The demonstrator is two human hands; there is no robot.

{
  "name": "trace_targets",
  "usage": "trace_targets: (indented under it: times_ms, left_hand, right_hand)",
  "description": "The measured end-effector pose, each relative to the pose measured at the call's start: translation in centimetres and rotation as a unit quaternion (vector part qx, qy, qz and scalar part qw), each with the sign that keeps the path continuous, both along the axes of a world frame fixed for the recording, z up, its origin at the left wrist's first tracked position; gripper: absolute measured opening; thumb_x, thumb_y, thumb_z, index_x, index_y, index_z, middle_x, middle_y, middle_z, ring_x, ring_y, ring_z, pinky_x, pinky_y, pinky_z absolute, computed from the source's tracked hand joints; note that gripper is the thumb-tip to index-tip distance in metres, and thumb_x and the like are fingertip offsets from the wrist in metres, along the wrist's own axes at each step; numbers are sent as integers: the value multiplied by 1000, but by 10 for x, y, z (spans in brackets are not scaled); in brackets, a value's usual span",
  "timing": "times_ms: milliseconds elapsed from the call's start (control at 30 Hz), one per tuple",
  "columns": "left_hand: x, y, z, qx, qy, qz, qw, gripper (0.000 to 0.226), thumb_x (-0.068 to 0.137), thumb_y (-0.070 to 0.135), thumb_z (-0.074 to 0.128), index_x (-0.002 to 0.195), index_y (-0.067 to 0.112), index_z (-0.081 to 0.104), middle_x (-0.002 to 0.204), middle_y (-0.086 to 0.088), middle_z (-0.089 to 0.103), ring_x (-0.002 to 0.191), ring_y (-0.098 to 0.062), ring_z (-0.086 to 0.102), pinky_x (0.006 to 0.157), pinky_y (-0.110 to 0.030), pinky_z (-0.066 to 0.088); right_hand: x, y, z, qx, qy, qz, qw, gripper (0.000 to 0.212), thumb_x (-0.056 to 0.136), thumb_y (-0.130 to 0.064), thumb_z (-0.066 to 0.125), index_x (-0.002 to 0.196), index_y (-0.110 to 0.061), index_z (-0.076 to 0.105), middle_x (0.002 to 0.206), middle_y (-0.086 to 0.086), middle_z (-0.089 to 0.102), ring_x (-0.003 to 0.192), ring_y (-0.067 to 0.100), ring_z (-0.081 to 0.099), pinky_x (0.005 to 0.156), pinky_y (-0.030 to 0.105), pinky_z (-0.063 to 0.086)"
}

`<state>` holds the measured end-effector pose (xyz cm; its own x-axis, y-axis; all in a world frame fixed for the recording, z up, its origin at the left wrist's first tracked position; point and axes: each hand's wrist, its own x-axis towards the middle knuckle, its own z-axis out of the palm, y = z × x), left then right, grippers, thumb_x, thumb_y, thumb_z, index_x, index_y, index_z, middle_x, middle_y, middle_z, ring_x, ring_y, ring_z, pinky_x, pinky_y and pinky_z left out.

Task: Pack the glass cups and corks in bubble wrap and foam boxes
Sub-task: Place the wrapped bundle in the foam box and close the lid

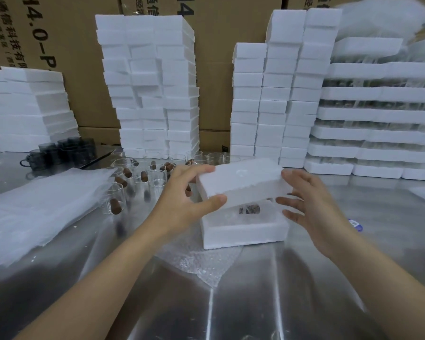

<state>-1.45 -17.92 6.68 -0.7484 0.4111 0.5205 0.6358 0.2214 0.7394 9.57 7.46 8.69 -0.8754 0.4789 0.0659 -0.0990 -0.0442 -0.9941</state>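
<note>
"One box is at the closing step. Our left hand (184, 200) pinches the foam lid (243, 182) by its left end, thumb on the near edge and fingers over the top. The lid hangs tilted just above the foam box base (243, 231), not yet seated."

"And our right hand (314, 212)?"

"Its fingers are straight and spread at the lid's right end, gripping nothing. We cannot tell whether the fingertips touch the foam."

"Contents?"

"Under the lid, between our two hands, a dark cork (249, 209) shows in the base amid clear wrap. We judge a wrapped cup lies with it, but the lid hides most of the cavity and the glass itself is hard to make out."

"Remaining work?"

"Plenty, by our estimate. Just beyond the left hand's fingers stand unpacked glass cups (142, 173), several with loose corks (115, 206) in them. A pile of wrap sheets (35, 212) lies left of that forearm, and one bubble wrap sheet (201, 263) lies under the base, toward us."

"Finished boxes?"

"Foam stacks (152, 89) rise well beyond both hands. We cannot tell whether they are filled or empty. The rightmost stack is cut off at the frame edge."
</note>
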Motion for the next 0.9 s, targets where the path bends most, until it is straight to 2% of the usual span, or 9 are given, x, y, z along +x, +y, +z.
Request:
trace_targets:
  times_ms: [67, 133, 233, 333, 400, 567, 667, 800, 900]
  left_hand:
    - [-1, -1, -1, -24, -8, -4, 1000, 76, 63, 79, 78, 133, 55, 61, 136, 22, 49, 122, 12, 49, 96, -17, 41]
    - [0, 0, -2, -44, -9, -6, 999, 76, 62, 80, 78, 132, 55, 62, 136, 24, 48, 126, 7, 49, 97, -18, 40]
    - [2, 2, -4, -61, -14, -16, 998, 73, 63, 80, 77, 130, 56, 62, 132, 25, 47, 127, 6, 47, 101, -20, 38]
    - [4, 1, -3, -72, -19, -21, 997, 72, 64, 80, 77, 130, 57, 61, 131, 25, 47, 127, 9, 46, 101, -18, 37]
    - [4, 0, -2, -81, -20, -26, 996, 72, 64, 80, 77, 131, 57, 61, 131, 25, 47, 124, 13, 45, 99, -16, 37]
    - [4, -3, 0, -102, -18, -35, 994, 74, 65, 79, 78, 133, 56, 59, 128, 29, 46, 129, 3, 47, 98, -17, 38]
    - [3, -4, 1, -124, -24, -35, 991, 75, 65, 80, 76, 134, 57, 57, 132, 29, 44, 130, 2, 46, 95, -15, 37]
    - [0, -5, 0, -140, -32, -33, 989, 73, 64, 79, 77, 132, 59, 56, 130, 32, 43, 126, 4, 47, 93, -14, 37]
    - [-3, -8, -3, -167, -27, -37, 985, 71, 65, 78, 79, 129, 64, 54, 125, 40, 41, 120, 14, 45, 93, -16, 38]
  right_hand:
    - [-3, 1, -5, 72, -23, -26, 997, 40, 87, -59, 74, 120, -39, 65, 116, -9, 70, 91, 13, 77, 84, 38, 58]
    - [-6, 4, -10, 134, -49, -40, 989, 30, 90, -60, 70, 109, -36, 68, 111, -13, 70, 80, 8, 76, 84, 41, 56]
    - [-10, 9, -16, 204, -85, -63, 973, 35, 89, -61, 64, 97, -28, 70, 105, -13, 68, 83, 13, 75, 85, 43, 54]
    - [-9, 11, -17, 229, -91, -68, 967, 34, 89, -61, 62, 93, -28, 70, 101, -11, 69, 83, 14, 74, 71, 36, 47]
    - [-9, 11, -17, 247, -92, -71, 962, 33, 90, -60, 61, 91, -29, 69, 100, -10, 69, 81, 14, 74, 67, 34, 42]
    - [-10, 13, -18, 267, -91, -67, 957, 36, 93, -61, 58, 90, -27, 69, 100, -9, 69, 80, 16, 74, 67, 34, 42]
    - [-11, 13, -21, 284, -100, -54, 952, 37, 94, -61, 57, 88, -26, 68, 100, -6, 69, 88, 18, 70, 67, 33, 41]
    - [-13, 14, -25, 292, -108, -42, 949, 39, 95, -60, 58, 84, -24, 67, 94, -1, 70, 87, 19, 65, 67, 33, 41]
    - [-14, 17, -28, 290, -112, -37, 950, 41, 90, -65, 58, 86, -25, 67, 97, -5, 70, 89, 18, 66, 69, 34, 43]
